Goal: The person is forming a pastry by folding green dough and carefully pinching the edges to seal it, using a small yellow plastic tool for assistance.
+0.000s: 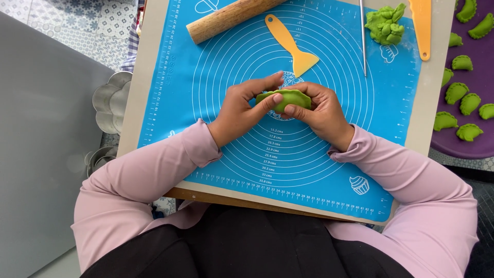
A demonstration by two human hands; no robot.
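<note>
Both hands, left hand [241, 109] and right hand [318, 108], pinch one green dumpling [284, 99] above the mat's [216, 77] middle; bare mat lies toward the near edge.

One rolling pin [230, 18], one blue mat [206, 103] and two yellow scrapers [293, 49] [422, 25] are counted. One lump of green dough [386, 24] is seen. Ten finished dumplings [456, 92] are counted on one purple tray [481, 149], and one more dumpling [285, 99] is held.
</note>
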